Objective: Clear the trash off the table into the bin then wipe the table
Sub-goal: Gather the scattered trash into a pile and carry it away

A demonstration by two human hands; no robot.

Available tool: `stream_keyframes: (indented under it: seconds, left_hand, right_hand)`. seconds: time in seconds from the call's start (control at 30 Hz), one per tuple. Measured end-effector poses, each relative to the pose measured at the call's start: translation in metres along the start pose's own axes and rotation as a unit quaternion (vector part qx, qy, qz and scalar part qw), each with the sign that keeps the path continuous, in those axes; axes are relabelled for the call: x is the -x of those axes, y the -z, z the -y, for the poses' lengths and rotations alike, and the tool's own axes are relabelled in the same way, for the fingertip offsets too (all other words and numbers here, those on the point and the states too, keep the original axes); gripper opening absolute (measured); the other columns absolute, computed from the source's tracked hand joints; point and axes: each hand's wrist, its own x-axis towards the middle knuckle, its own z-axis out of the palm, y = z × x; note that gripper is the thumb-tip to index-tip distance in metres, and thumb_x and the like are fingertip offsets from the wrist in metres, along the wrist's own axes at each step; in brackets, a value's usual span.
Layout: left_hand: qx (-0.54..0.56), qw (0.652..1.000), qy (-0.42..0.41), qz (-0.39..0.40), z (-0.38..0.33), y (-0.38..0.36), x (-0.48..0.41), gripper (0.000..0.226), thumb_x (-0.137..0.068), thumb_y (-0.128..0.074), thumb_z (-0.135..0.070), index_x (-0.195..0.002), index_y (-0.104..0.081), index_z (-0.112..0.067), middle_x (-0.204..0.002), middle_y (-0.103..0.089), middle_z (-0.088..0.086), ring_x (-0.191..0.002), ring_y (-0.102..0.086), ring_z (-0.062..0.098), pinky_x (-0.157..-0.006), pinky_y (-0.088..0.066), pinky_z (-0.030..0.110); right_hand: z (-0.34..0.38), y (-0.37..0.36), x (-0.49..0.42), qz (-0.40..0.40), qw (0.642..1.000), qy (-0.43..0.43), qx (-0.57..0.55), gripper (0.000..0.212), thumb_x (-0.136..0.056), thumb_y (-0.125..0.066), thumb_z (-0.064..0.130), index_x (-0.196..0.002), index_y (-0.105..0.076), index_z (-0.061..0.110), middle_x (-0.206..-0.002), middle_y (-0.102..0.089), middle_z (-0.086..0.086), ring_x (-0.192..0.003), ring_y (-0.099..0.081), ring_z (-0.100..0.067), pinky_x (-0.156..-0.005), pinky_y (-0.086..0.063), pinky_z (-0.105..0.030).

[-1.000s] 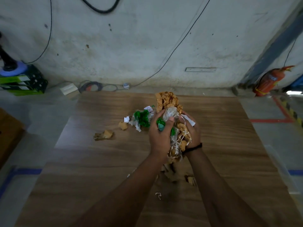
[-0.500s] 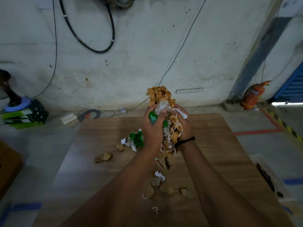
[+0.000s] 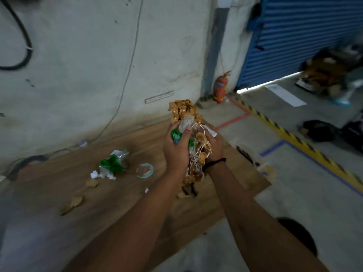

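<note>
Trash clearing, partway.
One bundle (image 3: 184, 110) clamped by left hand (image 3: 175, 149) and right hand (image 3: 213, 146); nine-o'clock wrappers (image 3: 113, 164) uncollected; table (image 3: 59, 183) unwiped.

Both bare forearms are being stretched forward, the left rising from seven o'clock and the right from five o'clock, converging near the centre of the view. The left hand (image 3: 175, 148) is being held with its back to the camera, fingers curled round the trash bundle (image 3: 184, 109) from its nine o'clock side. The right hand (image 3: 213, 144) is being wrapped round the same bundle from three o'clock. A black band (image 3: 215, 163) is being worn on the right wrist.
</note>
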Motion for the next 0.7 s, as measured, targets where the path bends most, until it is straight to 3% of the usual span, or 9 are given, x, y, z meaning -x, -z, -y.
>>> stream_keyframes:
  seconds: [0.2,0.3,0.43,0.63,0.7]
  left_hand:
    - [0.013,0.992,0.057,0.114,0.015,-0.076,0.065,0.045,-0.073,-0.067,-0.054,-0.112,-0.065,-0.031,-0.106,-0.071,-0.002,-0.096,-0.069,0.016,-0.086,-0.056,0.046]
    - [0.012,0.987,0.063,0.147,0.028,-0.11,0.101,0.039,-0.077,-0.066,-0.047,-0.112,-0.064,-0.031,-0.106,-0.071,-0.003,-0.095,-0.069,0.015,-0.085,-0.056,0.046]
    - [0.003,0.982,0.07,0.174,0.046,-0.151,0.151,0.037,-0.079,-0.066,-0.043,-0.113,-0.065,-0.03,-0.108,-0.07,-0.005,-0.098,-0.068,0.013,-0.089,-0.055,0.045]
    - [-0.015,0.98,0.087,0.177,0.074,-0.212,0.218,0.042,-0.076,-0.068,-0.044,-0.114,-0.064,-0.026,-0.108,-0.07,-0.002,-0.1,-0.067,0.016,-0.089,-0.054,0.047]
    - [-0.02,0.978,0.095,0.187,0.086,-0.235,0.241,0.038,-0.079,-0.067,-0.04,-0.114,-0.065,-0.025,-0.107,-0.071,-0.002,-0.099,-0.068,0.016,-0.089,-0.054,0.046]
  right_hand:
    - [0.03,0.101,0.036,-0.127,0.989,0.061,0.032,0.009,-0.072,-0.07,0.031,-0.076,-0.076,0.025,-0.083,-0.071,-0.002,-0.087,-0.064,-0.027,-0.088,-0.05,-0.05]
    - [0.036,0.153,0.056,-0.159,0.983,0.073,0.064,0.014,-0.076,-0.065,0.026,-0.072,-0.076,0.034,-0.076,-0.072,0.009,-0.087,-0.063,-0.027,-0.09,-0.049,-0.052]
    - [0.033,0.219,0.081,-0.222,0.972,0.059,0.06,0.013,-0.069,-0.07,0.04,-0.078,-0.077,0.034,-0.099,-0.072,-0.01,-0.102,-0.065,-0.034,-0.095,-0.048,-0.055]
    - [0.038,0.312,0.114,-0.22,0.973,0.043,0.047,0.027,-0.072,-0.072,0.036,-0.09,-0.075,0.015,-0.096,-0.07,-0.019,-0.095,-0.065,-0.037,-0.091,-0.049,-0.06]
    - [0.039,0.345,0.124,-0.239,0.97,0.028,0.038,0.032,-0.074,-0.072,0.031,-0.095,-0.071,0.006,-0.094,-0.071,-0.017,-0.091,-0.066,-0.033,-0.09,-0.052,-0.054]
